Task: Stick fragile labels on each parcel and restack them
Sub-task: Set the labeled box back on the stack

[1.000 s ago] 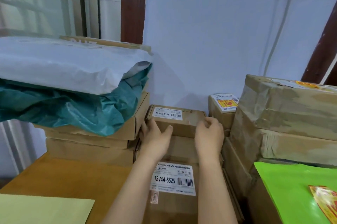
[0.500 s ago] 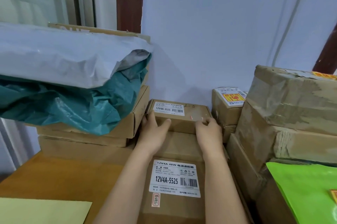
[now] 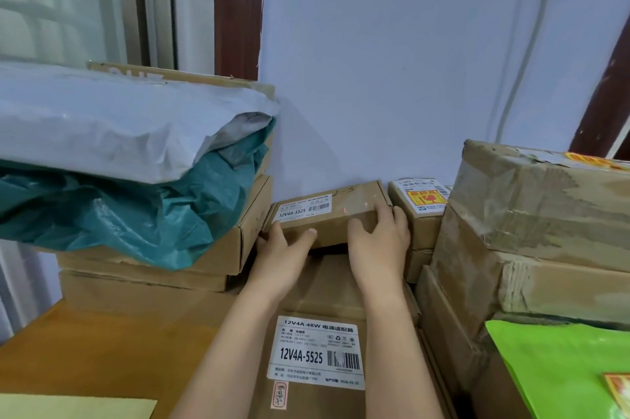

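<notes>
**Both hands on the small box at the back wall**

Head view: I have both hands on a small box that sits at the far end of the long box running toward me down the middle. The small box is tilted, its near edge raised, with a dark gap showing under it. My left hand grips its left near corner, thumb laid across the front face and fingers wrapped round the side. My right hand holds the right end, thumb on the front face and fingers curled over the top right corner. The small box carries a white label reading 12V4A-5525 on top; I see no fragile sticker on it.

The long box bears a bigger white label with the same code and a barcode. Just right of the small box stands a square box already wearing a yellow fragile sticker. Further right is a stack of taped boxes, the top one showing a yellow sticker at its far edge. A green sheet lies at lower right.

On the left, flat boxes are stacked, with a teal bag and a grey mailer piled on top. The wooden table shows at lower left, with a pale yellow sheet on it.
</notes>
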A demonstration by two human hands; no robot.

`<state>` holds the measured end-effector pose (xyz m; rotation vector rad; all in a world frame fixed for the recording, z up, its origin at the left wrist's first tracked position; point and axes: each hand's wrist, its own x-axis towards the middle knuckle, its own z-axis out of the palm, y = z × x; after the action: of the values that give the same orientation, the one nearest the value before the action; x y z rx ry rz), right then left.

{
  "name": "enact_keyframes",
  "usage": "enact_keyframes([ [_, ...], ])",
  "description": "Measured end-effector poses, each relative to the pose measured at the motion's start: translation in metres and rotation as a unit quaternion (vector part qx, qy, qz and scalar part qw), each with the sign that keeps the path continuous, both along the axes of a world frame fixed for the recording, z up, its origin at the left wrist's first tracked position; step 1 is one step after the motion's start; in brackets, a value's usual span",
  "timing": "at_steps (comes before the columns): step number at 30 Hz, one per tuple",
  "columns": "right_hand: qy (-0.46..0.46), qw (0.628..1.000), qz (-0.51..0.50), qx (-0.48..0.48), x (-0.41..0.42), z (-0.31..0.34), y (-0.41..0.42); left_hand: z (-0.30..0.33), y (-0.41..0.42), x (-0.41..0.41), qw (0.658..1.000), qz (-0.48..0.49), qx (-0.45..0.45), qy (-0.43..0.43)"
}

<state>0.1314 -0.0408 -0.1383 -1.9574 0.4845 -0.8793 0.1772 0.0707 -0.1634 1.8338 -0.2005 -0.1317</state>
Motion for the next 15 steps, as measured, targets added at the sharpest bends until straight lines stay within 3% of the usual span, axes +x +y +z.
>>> enact_keyframes([
  [8, -0.074, 0.994, 0.027, -0.077, -0.006, 0.010, 0.003, 0.005, -0.007, -0.004, 0.995, -0.028, -0.095, 0.034],
  [15, -0.154, 0.985, 0.012, -0.071, -0.016, 0.018, 0.001, 0.014, -0.016, -0.013, 0.986, -0.020, -0.164, 0.032],
])
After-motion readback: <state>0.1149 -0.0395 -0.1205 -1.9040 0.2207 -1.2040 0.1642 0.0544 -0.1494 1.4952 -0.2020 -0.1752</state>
